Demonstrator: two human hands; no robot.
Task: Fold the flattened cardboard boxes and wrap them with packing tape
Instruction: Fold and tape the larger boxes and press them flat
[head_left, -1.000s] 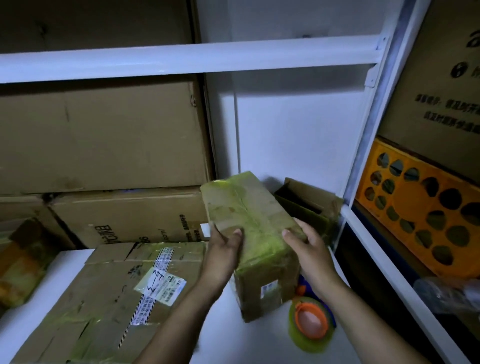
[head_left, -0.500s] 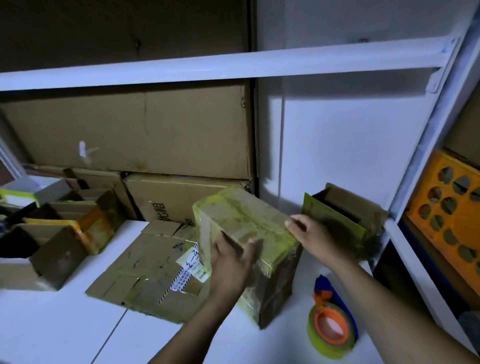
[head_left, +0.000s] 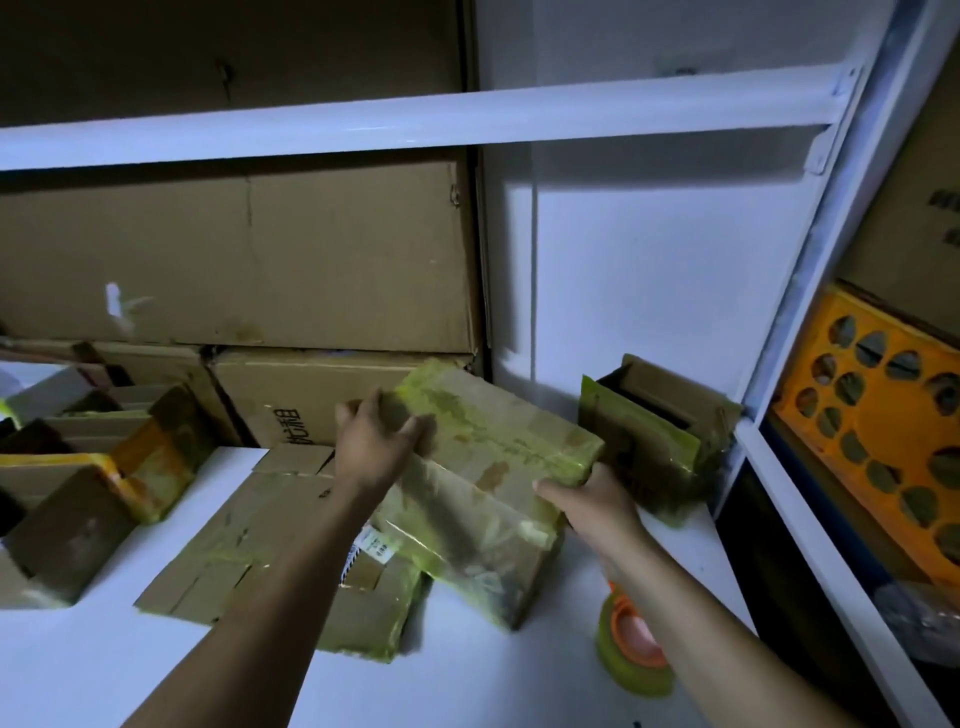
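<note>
**Brown cardboard box wrapped in yellow-green tape (head_left: 498, 441), gripped two-handed**

The left hand (head_left: 382, 447) curls over its far corner, the right hand (head_left: 587, 499) over its near-right corner. It tilts over a flattened brown carton (head_left: 244, 540) on the white shelf (head_left: 104, 649). The carton's white label (head_left: 374, 545) is unreadable.

Blurred Chinese characters on back carton (head_left: 332, 392)

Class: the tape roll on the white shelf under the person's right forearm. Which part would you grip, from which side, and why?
Pinch the wall of the tape roll: thumb in the orange core, fingers on the yellow-green rim. Come from above, on its near-left side: it lies roughly flat, hole up, and the right forearm crosses its right edge.
</note>
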